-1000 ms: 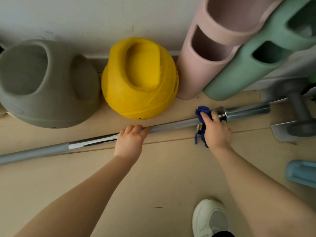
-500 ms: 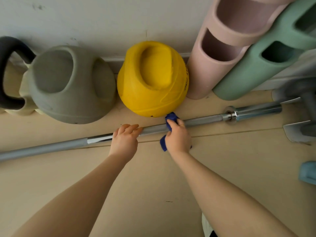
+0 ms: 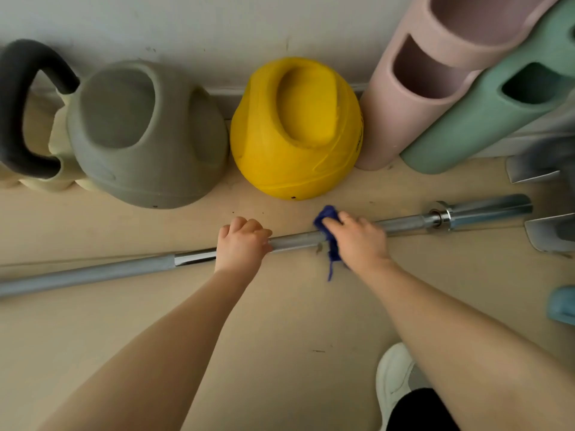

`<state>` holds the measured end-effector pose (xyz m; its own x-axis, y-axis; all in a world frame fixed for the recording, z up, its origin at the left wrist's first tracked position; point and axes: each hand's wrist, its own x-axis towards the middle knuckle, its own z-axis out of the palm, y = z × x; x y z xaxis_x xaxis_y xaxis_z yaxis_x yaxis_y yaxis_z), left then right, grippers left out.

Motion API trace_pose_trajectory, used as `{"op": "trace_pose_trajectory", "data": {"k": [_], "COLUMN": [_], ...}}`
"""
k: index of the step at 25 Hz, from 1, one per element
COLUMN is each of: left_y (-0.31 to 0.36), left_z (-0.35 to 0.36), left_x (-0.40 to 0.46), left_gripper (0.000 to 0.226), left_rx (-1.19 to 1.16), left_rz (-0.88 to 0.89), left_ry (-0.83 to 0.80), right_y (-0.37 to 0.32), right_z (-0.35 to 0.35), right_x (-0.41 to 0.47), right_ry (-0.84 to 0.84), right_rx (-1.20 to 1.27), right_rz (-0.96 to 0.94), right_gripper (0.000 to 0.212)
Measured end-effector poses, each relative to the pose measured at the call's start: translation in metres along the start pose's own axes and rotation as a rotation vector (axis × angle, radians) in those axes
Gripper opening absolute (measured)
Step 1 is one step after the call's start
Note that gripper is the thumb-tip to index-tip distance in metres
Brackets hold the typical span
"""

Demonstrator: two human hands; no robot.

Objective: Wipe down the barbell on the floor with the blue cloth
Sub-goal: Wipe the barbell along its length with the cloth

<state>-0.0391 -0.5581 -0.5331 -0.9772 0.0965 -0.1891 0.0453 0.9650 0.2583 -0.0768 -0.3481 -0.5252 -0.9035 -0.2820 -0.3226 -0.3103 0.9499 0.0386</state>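
A long steel barbell (image 3: 93, 273) lies on the beige floor, running from the lower left up to its chrome sleeve (image 3: 488, 209) at the right. My left hand (image 3: 241, 245) is closed around the shaft near its middle. My right hand (image 3: 357, 241) presses a dark blue cloth (image 3: 328, 236) around the shaft a short way to the right, below the yellow ball. A tail of the cloth hangs down toward me. The part of the shaft under each hand is hidden.
Along the wall behind the bar stand a grey handled ball (image 3: 146, 135), a yellow handled ball (image 3: 295, 129), a black-handled kettlebell (image 3: 18, 107), and leaning pink (image 3: 413, 88) and green (image 3: 485, 116) tubes. Metal stands (image 3: 547, 231) and a light blue object (image 3: 561, 304) sit right. My white shoe (image 3: 393, 377) is below.
My right hand slid the cloth left along the shaft from the sleeve collar toward my left hand, then back a little to the right. My left hand kept its grip.
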Motion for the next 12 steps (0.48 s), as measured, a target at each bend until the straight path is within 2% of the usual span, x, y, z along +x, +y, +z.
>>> {"op": "trace_pose_trajectory", "data": {"k": [3,6,7,9,12], "left_y": [0.001,0.006,0.008,0.007,0.006], "left_z": [-0.005,-0.003,-0.002,-0.003,0.000], "left_x": [0.000,-0.002,-0.002,-0.001,-0.003], "left_gripper": [0.029,0.032,0.032,0.033,0.031], "left_rx": [0.078,0.109,0.090,0.081,0.056], "left_rz": [-0.002,-0.037,-0.048,-0.089,-0.204], "left_ry": [-0.143,-0.240,-0.256,-0.264,-0.209], "right_y": [0.043,0.035,0.013,-0.053,-0.122], "right_z": [-0.001,-0.004,-0.006,-0.009,-0.008], "right_x": [-0.002,-0.002,-0.002,-0.002,-0.007], "right_ry": [-0.114,-0.124,-0.117,-0.138,-0.160], "right_rx": [-0.037,0.188,0.321,0.517,0.499], "right_rz": [0.269,0.426,0.423,0.263,0.012], "right_gripper": [0.029,0.026,0.025,0.025,0.027]}}
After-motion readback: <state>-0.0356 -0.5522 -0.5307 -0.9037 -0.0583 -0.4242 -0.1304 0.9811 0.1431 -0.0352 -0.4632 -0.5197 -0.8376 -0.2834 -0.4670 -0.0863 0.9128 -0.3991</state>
